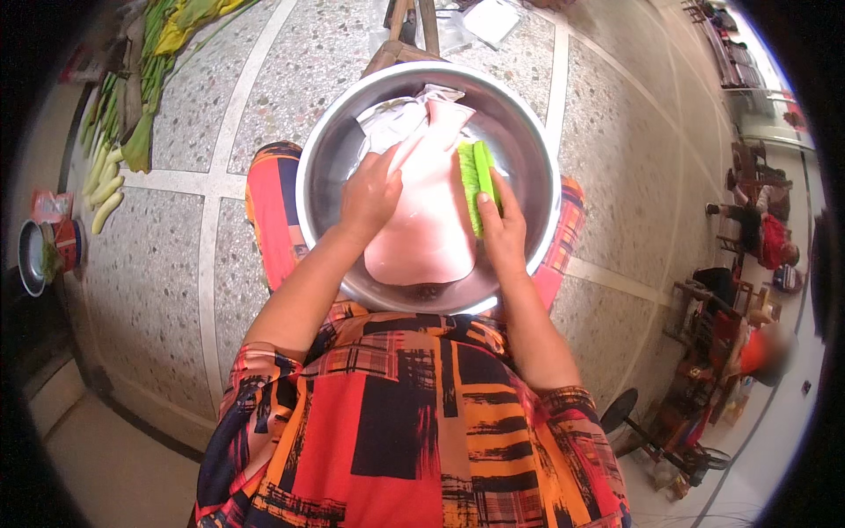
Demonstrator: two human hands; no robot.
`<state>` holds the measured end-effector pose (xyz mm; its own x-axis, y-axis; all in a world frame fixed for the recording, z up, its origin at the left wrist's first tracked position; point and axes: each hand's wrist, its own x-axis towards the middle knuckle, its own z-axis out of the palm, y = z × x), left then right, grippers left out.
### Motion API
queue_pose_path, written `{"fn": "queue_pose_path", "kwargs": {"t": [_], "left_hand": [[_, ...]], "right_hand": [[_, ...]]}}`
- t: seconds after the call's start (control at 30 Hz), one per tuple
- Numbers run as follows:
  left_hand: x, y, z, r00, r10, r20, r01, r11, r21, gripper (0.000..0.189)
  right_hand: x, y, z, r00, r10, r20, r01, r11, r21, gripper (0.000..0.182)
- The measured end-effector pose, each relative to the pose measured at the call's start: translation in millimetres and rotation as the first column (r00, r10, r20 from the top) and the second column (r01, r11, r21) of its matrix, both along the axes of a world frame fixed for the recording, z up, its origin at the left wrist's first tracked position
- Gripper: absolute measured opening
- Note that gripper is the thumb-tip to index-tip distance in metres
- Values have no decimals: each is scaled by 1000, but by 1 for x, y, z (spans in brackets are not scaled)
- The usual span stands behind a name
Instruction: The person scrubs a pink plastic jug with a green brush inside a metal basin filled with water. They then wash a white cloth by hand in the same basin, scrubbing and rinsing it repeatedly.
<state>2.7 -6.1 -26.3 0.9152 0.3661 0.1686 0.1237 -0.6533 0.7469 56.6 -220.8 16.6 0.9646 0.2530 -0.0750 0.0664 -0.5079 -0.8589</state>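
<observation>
Between my knees stands a wide stainless-steel basin (541, 198). Inside it lies a smooth pink item (426, 231), rounded at its near end, bright with glare; whether it is cloth or soft plastic I cannot tell. White fabric (391, 122) is bunched at its far end. My left hand (371, 195) pinches a raised fold along the pink item's left side. In my right hand (503, 224) is a green scrubbing brush (485, 175), held by its back. Its bristles face left, against or close to the right edge of the pink item.
A wooden stool or chair frame (396, 49) stands just beyond the basin. Long green stalks (155, 59) and pale elongated vegetables (105, 188) lie on the terrazzo floor at left, near a small metal bowl (30, 257). Far right, people sit among wooden furniture (700, 303).
</observation>
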Motion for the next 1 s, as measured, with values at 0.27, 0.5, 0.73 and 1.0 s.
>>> {"fn": "queue_pose_path", "kwargs": {"t": [0.27,0.5,0.73,1.0], "left_hand": [[0,0,5,1000,17,18,-16,998,-53,35],[-1,5,-16,996,-84,-28,83,996,-35,23],[-2,3,5,993,-117,-22,119,989,86,23],[-3,2,-11,996,-85,37,80,989,124,32]], "right_hand": [[-6,23,32,978,160,132,-146,983,-107,54],[-7,61,40,834,426,350,-368,903,-222,64],[5,60,30,879,338,337,-246,925,-289,62],[1,58,43,850,464,248,-352,852,-388,58]]}}
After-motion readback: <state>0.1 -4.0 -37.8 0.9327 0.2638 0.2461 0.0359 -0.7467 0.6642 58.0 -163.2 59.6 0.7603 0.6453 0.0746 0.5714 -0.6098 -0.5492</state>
